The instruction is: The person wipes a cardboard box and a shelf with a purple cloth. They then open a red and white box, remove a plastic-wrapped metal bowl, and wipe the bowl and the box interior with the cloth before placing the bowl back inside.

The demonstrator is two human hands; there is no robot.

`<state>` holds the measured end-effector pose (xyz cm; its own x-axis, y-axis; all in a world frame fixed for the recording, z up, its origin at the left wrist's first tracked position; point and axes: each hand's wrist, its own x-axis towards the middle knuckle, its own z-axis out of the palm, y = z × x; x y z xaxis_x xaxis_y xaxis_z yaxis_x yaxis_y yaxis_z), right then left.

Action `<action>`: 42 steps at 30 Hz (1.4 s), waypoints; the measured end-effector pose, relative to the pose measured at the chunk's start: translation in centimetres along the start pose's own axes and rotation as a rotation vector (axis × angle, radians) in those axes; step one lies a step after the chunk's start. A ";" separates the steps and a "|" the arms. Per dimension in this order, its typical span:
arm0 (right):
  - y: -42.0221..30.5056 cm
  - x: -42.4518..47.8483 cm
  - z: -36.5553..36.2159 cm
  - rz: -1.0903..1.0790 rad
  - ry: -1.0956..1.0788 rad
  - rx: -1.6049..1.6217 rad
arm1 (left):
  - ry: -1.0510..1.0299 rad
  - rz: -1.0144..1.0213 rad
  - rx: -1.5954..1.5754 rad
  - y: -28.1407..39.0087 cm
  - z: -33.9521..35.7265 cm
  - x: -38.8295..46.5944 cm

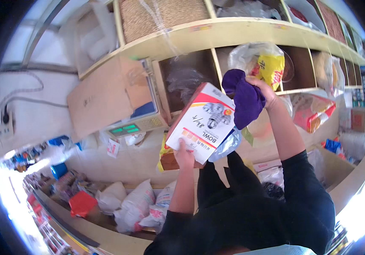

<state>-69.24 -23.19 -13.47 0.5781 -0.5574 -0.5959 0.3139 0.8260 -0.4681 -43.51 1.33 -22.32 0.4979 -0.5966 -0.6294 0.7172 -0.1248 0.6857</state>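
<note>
My left hand (185, 156) grips the lower left corner of a flat cardboard box (201, 122), white, red and yellow, with bowls pictured on its face. The box is tilted, and the thumb lies on its printed side. A bunched purple cloth (248, 98) is in my right hand (264, 91), just right of the box's upper corner. Behind that hand, a clear plastic bag with a yellow printed packet (270, 68) sits at a shelf compartment.
Cream shelving (233, 28) with goods in compartments spans the top. A digital scale (134, 127) with a cardboard sheet (102, 95) stands at left. White sacks (137, 200) lie lower left; a red-edged package (313, 111) is at right, above an open carton (332, 169).
</note>
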 end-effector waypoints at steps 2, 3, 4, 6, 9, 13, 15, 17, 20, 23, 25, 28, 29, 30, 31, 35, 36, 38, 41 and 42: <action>-1.6 2.4 2.6 -0.008 0.014 -0.258 | 0.030 0.026 -0.016 -0.8 0.7 -0.5; -2.6 3.6 4.2 -0.018 0.029 -0.386 | 0.029 0.032 -0.028 -1.2 1.0 -0.6; -3.5 4.8 6.5 -0.041 0.077 -0.501 | 0.032 0.038 -0.041 -1.6 1.3 -0.7; -3.8 9.7 8.6 -0.137 0.068 -0.953 | 0.019 0.110 -0.063 -2.7 1.5 -0.7; -1.9 16.8 7.2 -0.008 0.163 -2.272 | 0.057 0.102 -0.086 -2.6 2.7 -1.4; 1.9 21.7 6.8 0.378 -0.241 -2.424 | -0.004 0.082 -0.111 -3.0 2.1 -1.2; 4.3 23.3 6.7 0.527 -0.249 -2.398 | -0.013 0.154 -0.140 -2.6 2.8 -1.6; 7.0 22.9 10.0 0.793 -0.187 -2.175 | -0.024 0.191 -0.127 -2.1 3.2 -1.4; 12.0 21.4 15.0 0.726 -0.387 -2.259 | -0.022 0.175 -0.230 -3.3 3.6 -0.8; 17.5 20.7 16.6 0.760 -0.558 -2.166 | -0.023 0.173 -0.282 -5.3 3.3 -0.4; 20.3 20.3 17.7 0.810 -0.737 -2.174 | -0.021 0.191 -0.297 -6.4 3.3 -0.1; 20.0 20.5 16.7 0.491 -0.988 -2.126 | 0.009 0.185 -0.255 -7.4 3.2 -0.2; 18.9 20.7 15.7 0.367 -1.013 -2.039 | 0.024 0.180 -0.258 -7.3 3.3 -0.4; 17.1 21.2 15.6 0.496 -0.990 -2.088 | 0.045 0.253 -0.345 -6.8 3.8 -0.4; 14.8 21.5 15.4 0.530 -0.923 -2.160 | 0.030 0.217 -0.361 -6.5 3.7 -0.5; 4.5 21.3 11.0 0.530 -0.575 -2.411 | -0.017 0.177 -0.382 -4.7 4.0 -1.2; 3.2 21.4 8.6 0.520 -0.597 -2.472 | -0.031 0.196 -0.361 -4.8 4.2 -1.0; 1.8 21.8 4.8 0.492 -0.648 -2.593 | -0.039 0.195 -0.291 -4.8 4.5 -0.7; 7.0 20.0 10.1 0.592 -0.312 -2.362 | -0.001 0.181 -0.187 -4.9 4.8 0.2; 8.9 20.5 9.1 0.536 -0.480 -2.355 | -0.014 0.194 -0.161 -5.3 4.7 0.3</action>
<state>-47.77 -26.54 -23.89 0.4508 -0.1068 -0.8862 -0.6200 -0.7517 -0.2247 -49.51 -1.91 -24.43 0.6282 -0.6078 -0.4858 0.6777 0.1207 0.7254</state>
